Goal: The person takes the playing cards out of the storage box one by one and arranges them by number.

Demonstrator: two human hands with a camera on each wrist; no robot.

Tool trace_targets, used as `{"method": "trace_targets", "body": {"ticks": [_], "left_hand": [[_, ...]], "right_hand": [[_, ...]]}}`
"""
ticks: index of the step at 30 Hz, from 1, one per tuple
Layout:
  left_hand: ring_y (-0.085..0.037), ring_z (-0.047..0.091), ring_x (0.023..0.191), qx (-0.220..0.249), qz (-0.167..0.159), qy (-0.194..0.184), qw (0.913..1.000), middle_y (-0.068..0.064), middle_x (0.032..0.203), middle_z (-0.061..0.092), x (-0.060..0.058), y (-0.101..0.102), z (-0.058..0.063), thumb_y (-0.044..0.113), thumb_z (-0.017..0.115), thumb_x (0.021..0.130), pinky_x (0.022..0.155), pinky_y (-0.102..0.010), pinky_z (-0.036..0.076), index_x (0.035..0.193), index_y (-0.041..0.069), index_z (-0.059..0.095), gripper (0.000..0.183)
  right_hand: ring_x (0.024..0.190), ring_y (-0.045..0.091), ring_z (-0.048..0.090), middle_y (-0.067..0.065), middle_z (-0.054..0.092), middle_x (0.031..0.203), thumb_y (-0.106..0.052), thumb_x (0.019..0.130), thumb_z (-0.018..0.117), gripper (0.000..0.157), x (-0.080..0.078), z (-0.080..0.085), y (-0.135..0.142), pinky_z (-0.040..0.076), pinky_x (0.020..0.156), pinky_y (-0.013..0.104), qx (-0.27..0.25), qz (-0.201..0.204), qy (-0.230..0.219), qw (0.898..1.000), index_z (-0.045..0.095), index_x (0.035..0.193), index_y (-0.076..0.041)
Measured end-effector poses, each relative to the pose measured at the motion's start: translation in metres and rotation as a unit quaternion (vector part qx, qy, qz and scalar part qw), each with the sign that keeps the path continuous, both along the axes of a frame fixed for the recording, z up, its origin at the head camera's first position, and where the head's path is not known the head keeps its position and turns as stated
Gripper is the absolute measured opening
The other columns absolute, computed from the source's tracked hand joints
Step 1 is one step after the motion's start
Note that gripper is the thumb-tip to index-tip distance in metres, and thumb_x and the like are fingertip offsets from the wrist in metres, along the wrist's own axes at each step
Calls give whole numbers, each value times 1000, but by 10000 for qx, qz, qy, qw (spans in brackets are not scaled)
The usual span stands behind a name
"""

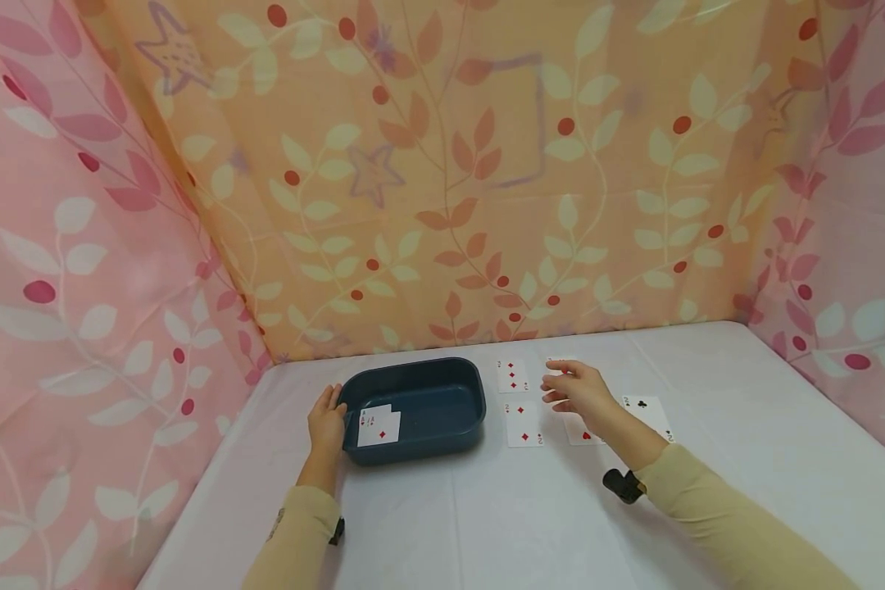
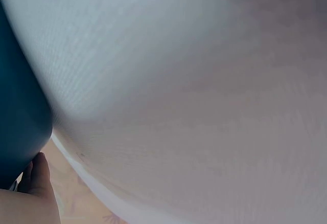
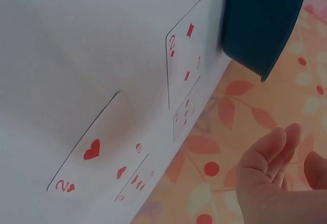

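Left grip [image 1: 328,419] has got the dark blue tub [image 1: 416,452] on its right, ace of diamonds [image 1: 378,434] inside; right grip [image 1: 581,397] is empty, fingers kinda loosely spread, two of hearts [image 3: 99,139] below, two of diamonds [image 1: 524,424] leftward.

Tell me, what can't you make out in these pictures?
Head view: part of the two of hearts, hidden by the right hand.
Head view: most of the lower card in the tray, covered by the upper card.
Left wrist view: much of the left hand, cut off by the picture's edges.
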State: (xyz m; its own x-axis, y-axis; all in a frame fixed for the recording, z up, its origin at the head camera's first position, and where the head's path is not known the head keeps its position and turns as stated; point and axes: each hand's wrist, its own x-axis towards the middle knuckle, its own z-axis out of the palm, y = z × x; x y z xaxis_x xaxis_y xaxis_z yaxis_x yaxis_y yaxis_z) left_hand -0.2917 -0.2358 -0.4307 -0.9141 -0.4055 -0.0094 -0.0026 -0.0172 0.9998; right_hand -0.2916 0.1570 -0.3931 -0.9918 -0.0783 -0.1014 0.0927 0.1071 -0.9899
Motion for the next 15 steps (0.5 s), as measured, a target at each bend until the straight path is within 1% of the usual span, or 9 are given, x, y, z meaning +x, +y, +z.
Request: {"method": "trace_targets", "body": {"ticks": [2, 8, 10, 15], "left_hand": [[-27, 19, 145, -12, 18, 3, 10000, -20, 154, 26, 0, 1, 0, -9, 35, 99, 117, -38, 15, 152, -6, 14, 56], [-26, 20, 145, -67, 48, -40, 10000, -19, 154, 27, 0, 0, 0, -8, 35, 100, 117, -37, 16, 152, -6, 16, 56], [-26, 19, 145, -90, 42, -54, 9999, -19, 154, 27, 0, 0, 0, -8, 35, 100, 117, -38, 16, 152, -5, 15, 55], [-26, 19, 145, -71, 38, -56, 10000, -18, 155, 26, 0, 0, 0, -8, 34, 100, 117, -38, 16, 152, -5, 15, 56]], "right_hand": [[77, 15, 66, 23, 63, 111, -15, 99, 56, 49, 0, 1, -4, 56, 73, 26, -87, 41, 1, 10000, 41, 141, 5], [75, 14, 66, 14, 66, 100, -13, 98, 56, 48, 0, 1, -17, 55, 69, 24, -390, 190, 7, 9991, 42, 139, 6], [75, 15, 66, 14, 67, 101, -12, 98, 56, 47, 0, 0, -22, 55, 69, 24, -509, 216, -34, 9985, 43, 139, 5], [75, 14, 66, 11, 68, 97, -11, 98, 56, 46, 1, 0, -38, 57, 70, 25, -757, 299, 3, 9967, 43, 138, 6]]}}
